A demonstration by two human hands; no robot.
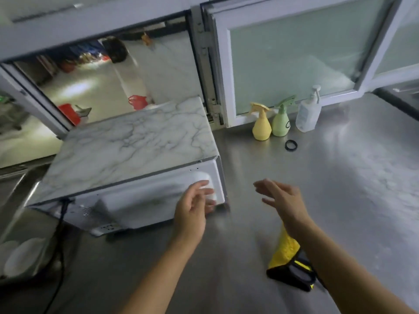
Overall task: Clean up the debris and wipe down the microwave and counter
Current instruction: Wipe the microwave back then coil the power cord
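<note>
Your left hand (195, 201) is at the near right corner of the microwave (127, 152), fingers loosely spread against the white rear panel, holding nothing; whether it's pressing or just touching, can't tell. Your right hand (280, 197) is open wide, palm inward, empty, in the air just right of that corner above the counter (340, 200).

The microwave sits angled, back panel toward you, cord (60, 245) trailing down off its left end. So its front isn't visible, and door and cavity state unknown.

The yellow cloth (286, 252) lies on the counter under your right forearm, behind the hand, untouched. Beyond your right hand, against the window frame: yellow spray bottle (261, 126), green spray bottle (281, 121), pump bottle (308, 114), and a black ring (291, 145) just in front of them.

Progress, my read: early. No debris visible on the counter from here; the steel shows hazy streaks to the right of your right hand, so the wipe-down looks not done. Marble-pattern top of the microwave looks clean, though blur limits that. Left to do: pick up cloth, wipe the microwave, then the counter.
</note>
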